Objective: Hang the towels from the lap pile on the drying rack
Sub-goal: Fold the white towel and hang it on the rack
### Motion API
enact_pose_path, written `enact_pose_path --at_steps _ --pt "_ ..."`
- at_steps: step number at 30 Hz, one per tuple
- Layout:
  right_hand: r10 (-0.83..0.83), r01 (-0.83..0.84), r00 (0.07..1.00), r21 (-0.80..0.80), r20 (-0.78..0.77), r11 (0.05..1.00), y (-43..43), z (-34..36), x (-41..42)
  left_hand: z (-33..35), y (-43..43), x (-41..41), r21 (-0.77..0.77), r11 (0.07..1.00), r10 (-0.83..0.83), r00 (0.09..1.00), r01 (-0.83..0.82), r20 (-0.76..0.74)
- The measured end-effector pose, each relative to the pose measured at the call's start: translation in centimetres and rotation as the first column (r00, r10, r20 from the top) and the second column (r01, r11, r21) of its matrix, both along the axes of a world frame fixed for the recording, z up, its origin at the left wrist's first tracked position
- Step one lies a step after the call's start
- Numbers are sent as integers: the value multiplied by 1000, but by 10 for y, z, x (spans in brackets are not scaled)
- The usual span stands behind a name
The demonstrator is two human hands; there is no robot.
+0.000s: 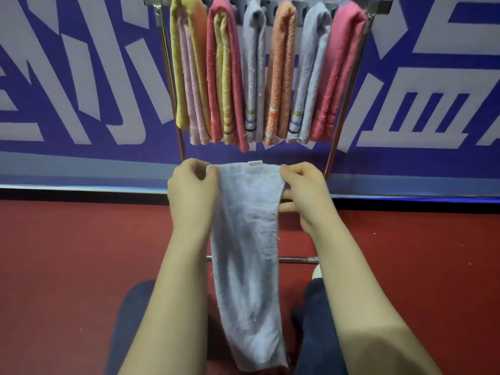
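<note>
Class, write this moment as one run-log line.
step: towel held up | left hand: pinches pale blue towel at top corner | right hand: pinches opposite corner | drying rack: hung towels across top

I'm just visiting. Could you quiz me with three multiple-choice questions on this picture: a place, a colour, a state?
1. Where on the rack does the orange towel hang? A. far left B. between two pale blue towels C. far right
2. What colour is the held towel? A. green B. black C. pale blue
3. How is that towel held? A. pinched at its top corners, hanging down B. balled up C. flat on the floor
Answers: B, a pale blue towel hangs on each side; C, its cloth is pale blue; A, left hand and right hand each pinch a corner.
</note>
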State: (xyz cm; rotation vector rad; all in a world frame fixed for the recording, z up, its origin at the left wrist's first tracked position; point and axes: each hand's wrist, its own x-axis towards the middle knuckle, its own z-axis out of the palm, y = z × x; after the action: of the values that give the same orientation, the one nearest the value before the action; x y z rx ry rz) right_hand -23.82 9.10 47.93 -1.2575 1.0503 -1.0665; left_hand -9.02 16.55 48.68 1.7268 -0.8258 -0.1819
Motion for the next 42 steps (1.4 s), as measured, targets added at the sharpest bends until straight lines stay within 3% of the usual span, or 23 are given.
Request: enact_pose_path --at_steps 4,14,17,23,29,35,39,42 --pt "12 -11 999 -41 39 999 14 2 12 7 2 -22 -188 976 -165 936 109 -311" --pt "89 -82 982 -48 169 995 33 5 14 0 5 -43 -236 948 -291 881 213 -374" --pt "108 -101 968 -44 226 994 35 7 11 0 6 -42 -260 920 -384 800 292 -461" --pt "105 -95 961 -52 255 994 31 2 7 11 10 -46 -349 905 -423 608 244 -672" --pt "183 -151 946 -134 266 979 32 -4 5 14 11 -44 -378 890 -456 542 255 -706" --pt "240 -210 912 -123 331 970 26 -2 -5 12 12 -35 -352 874 -484 535 335 -693" --pt "246 -218 916 -122 316 968 22 2 -11 13 12 -36 -303 924 -378 680 234 -628" --pt "290 -257 908 -142 302 956 21 6 -14 6 7 -35 -211 941 -339 767 266 -545"
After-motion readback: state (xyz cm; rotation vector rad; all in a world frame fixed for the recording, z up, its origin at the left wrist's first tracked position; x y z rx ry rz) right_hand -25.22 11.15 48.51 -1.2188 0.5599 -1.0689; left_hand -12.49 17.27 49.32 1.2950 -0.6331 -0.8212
